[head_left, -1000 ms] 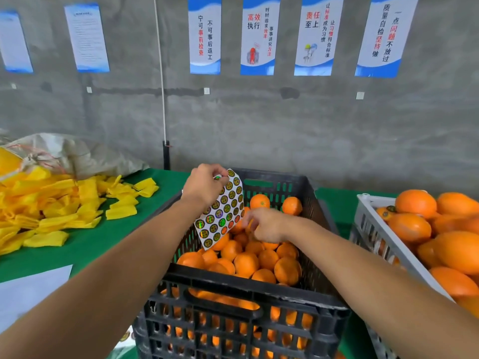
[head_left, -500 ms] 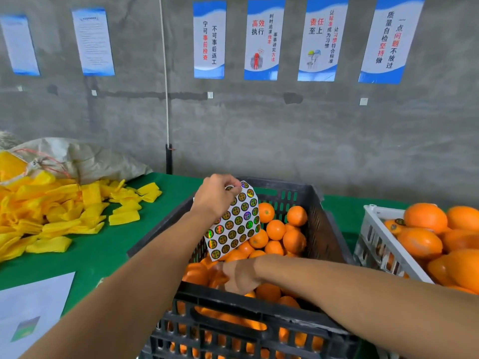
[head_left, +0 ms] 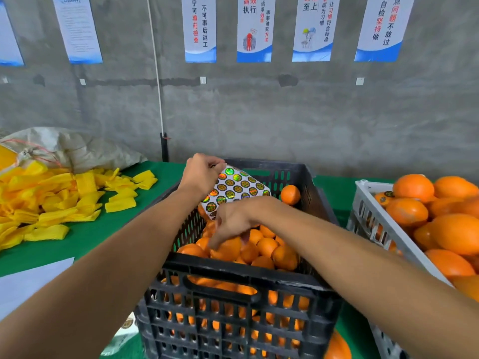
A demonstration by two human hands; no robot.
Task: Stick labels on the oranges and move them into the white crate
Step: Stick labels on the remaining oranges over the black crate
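A black crate (head_left: 246, 274) full of unlabelled oranges (head_left: 264, 246) stands right in front of me. My left hand (head_left: 201, 174) pinches the top corner of a label sheet (head_left: 238, 186) covered in round shiny stickers, held above the crate's far left side. My right hand (head_left: 233, 218) reaches down into the crate below the sheet, and its blurred fingertips touch one orange (head_left: 229, 251) near the front left. The white crate (head_left: 363, 203) stands to the right, piled with oranges (head_left: 453, 234); one at its back left shows a label.
Yellow foam fruit nets (head_left: 51, 200) lie heaped on the green table (head_left: 85, 239) at the left, in front of a grey sack (head_left: 72, 149). A white paper (head_left: 28, 281) lies near the front left edge. A concrete wall with posters rises behind.
My right hand rose from low in the crate's front to just under the sheet, fingers reaching down onto an orange. The left hand tilted the label sheet flatter. The view moved closer.
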